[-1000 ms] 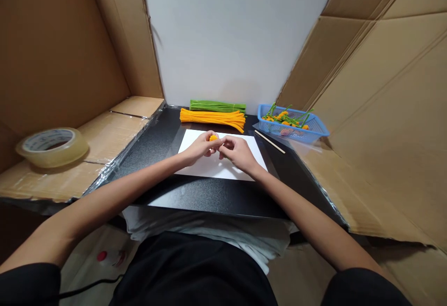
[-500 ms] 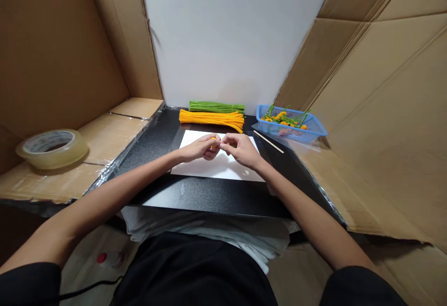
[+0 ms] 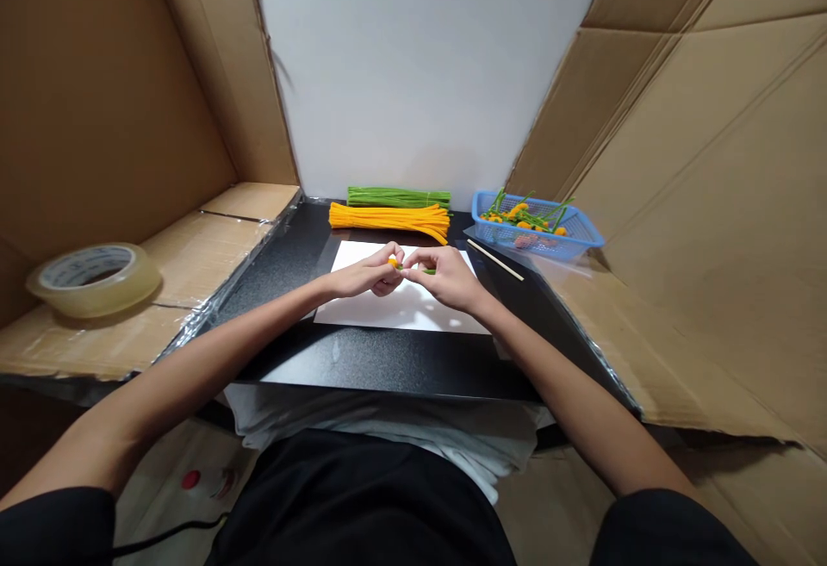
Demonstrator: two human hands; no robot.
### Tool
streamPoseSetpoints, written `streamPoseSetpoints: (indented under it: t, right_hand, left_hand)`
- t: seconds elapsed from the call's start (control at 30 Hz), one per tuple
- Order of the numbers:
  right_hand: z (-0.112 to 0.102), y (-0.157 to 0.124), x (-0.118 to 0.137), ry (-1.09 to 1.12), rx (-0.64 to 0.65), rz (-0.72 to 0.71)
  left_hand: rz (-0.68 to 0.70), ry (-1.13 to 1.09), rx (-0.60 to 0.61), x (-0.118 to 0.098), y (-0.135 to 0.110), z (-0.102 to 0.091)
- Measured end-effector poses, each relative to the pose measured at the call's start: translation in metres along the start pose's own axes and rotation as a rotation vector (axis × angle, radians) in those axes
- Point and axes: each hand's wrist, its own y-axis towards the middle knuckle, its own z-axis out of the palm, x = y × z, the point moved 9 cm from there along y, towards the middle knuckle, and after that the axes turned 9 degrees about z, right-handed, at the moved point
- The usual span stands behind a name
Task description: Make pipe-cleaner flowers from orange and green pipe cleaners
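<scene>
Over a white sheet of paper [image 3: 388, 312], both my hands meet at a small pipe-cleaner flower. Its orange head [image 3: 393, 263] peeks out from the pinched fingers of my left hand [image 3: 365, 276]. My right hand [image 3: 452, 278] pinches the green pipe-cleaner stem [image 3: 429, 271] close to the head, and a short piece of it shows under the palm. Fingers hide most of the flower. Beyond the paper lie a bundle of orange pipe cleaners [image 3: 388, 217] and, behind it, a green bundle [image 3: 397, 197].
A blue basket [image 3: 568, 247] at the back right holds several orange-and-green pieces. A thin wooden stick [image 3: 495, 260] lies right of the paper. A roll of clear tape [image 3: 96, 277] rests on cardboard at left. Cardboard walls [image 3: 711, 204] flank the black tabletop [image 3: 310, 359].
The green stem now shows beneath my right hand, and the orange head is turned a little differently. My fingers have shifted slightly; the bundles, basket and stick stay put.
</scene>
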Motion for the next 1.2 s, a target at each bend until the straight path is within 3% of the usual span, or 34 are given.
streamPoseSetpoints:
  t: [0.33, 0.63, 0.73, 0.83, 0.97, 1.03, 1.2]
  right_hand:
    - [-0.003, -0.016, 0.029, -0.120, -0.077, -0.151]
    - [0.004, -0.014, 0.024, -0.184, -0.024, -0.209]
    - [0.005, -0.013, 0.017, -0.299, -0.046, -0.159]
    - [0.004, -0.014, 0.017, -0.395, -0.095, -0.124]
    - [0.010, -0.017, 0.026, -0.368, -0.108, -0.155]
    - [0.014, -0.017, 0.029, -0.324, -0.111, -0.179]
    - [0.012, -0.016, 0.027, -0.279, -0.203, -0.186]
  left_hand:
    - [-0.047, 0.001, 0.024, -0.002, -0.005, 0.000]
    - [-0.067, -0.071, 0.024, 0.008, -0.003, -0.006]
    - [0.010, -0.058, -0.069, 0.007, 0.001, -0.010]
    - [0.122, -0.059, -0.308, 0.001, 0.004, -0.017]
    - [0.121, -0.042, -0.560, 0.003, -0.001, -0.021]
    - [0.109, -0.044, -0.600, 0.005, -0.002, -0.020]
    - [0.121, -0.088, -0.555, 0.005, -0.001, -0.011]
